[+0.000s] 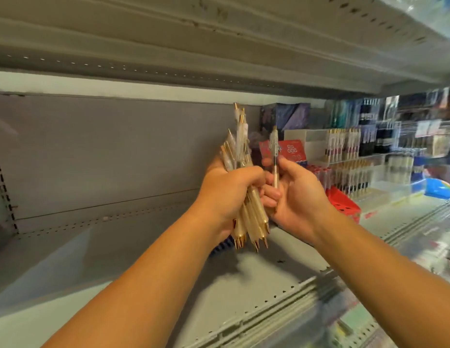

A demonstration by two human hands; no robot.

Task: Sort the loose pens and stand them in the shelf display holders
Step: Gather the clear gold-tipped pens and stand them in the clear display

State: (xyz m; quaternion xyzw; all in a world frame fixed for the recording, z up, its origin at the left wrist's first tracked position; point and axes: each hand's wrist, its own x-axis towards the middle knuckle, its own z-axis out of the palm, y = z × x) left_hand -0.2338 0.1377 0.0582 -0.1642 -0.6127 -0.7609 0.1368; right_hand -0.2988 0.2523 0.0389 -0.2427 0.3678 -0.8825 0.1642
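My left hand point(230, 194) grips a bundle of several cream and gold pens point(254, 219), tips pointing down, clicker ends up near the shelf's back panel. Just to its right, my right hand point(295, 197) pinches a single cream pen point(274, 156) upright between thumb and fingers. The two hands almost touch. Clear tiered display holders point(349, 159) filled with standing pens sit on the shelf to the right of my hands.
A grey metal shelf point(143, 259) stretches below and to the left, with a grey back panel point(105, 151). A red box point(343, 202) stands beside the holders. Another shelf point(193, 41) hangs overhead. Blurred stationery packs point(407, 126) fill the far right.
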